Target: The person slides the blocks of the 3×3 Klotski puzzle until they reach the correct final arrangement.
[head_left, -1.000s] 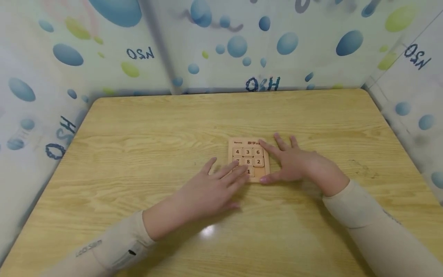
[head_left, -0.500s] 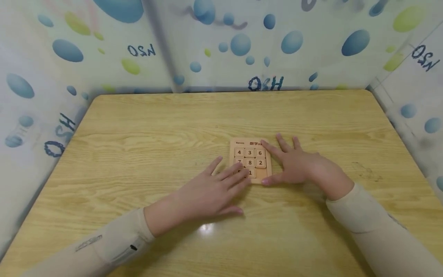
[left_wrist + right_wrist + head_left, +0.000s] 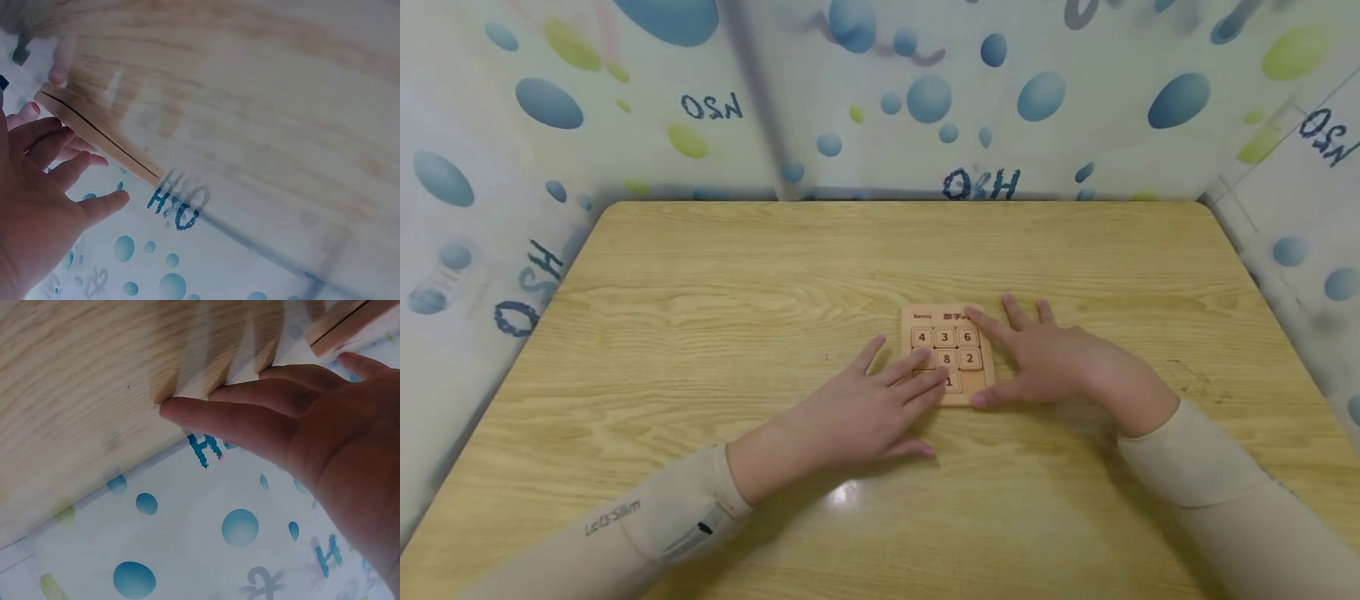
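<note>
A small wooden number sliding puzzle [image 3: 937, 318] lies flat on the table in the head view. Its upper row reads 4, 3, 6; an 8 and a 2 show below, with a gap at the lower right. My left hand [image 3: 867, 414] reaches over its lower left with straight fingers, covering some tiles near the 1 tile [image 3: 953, 384]. My right hand [image 3: 1054, 360] is spread beside it, index finger at the top right corner and thumb at the bottom right. In the wrist views only the puzzle's edge [image 3: 103, 142] shows, tile faces hidden.
The wood-grain table [image 3: 715, 275] surrounds the puzzle. Behind it and along both sides stand pale walls [image 3: 880, 142] printed with blue and green ovals.
The head view has shifted slightly. My left fingers shift a little over the tiles and the 7 is now covered. My right hand keeps its place, and the visible tiles keep their order.
</note>
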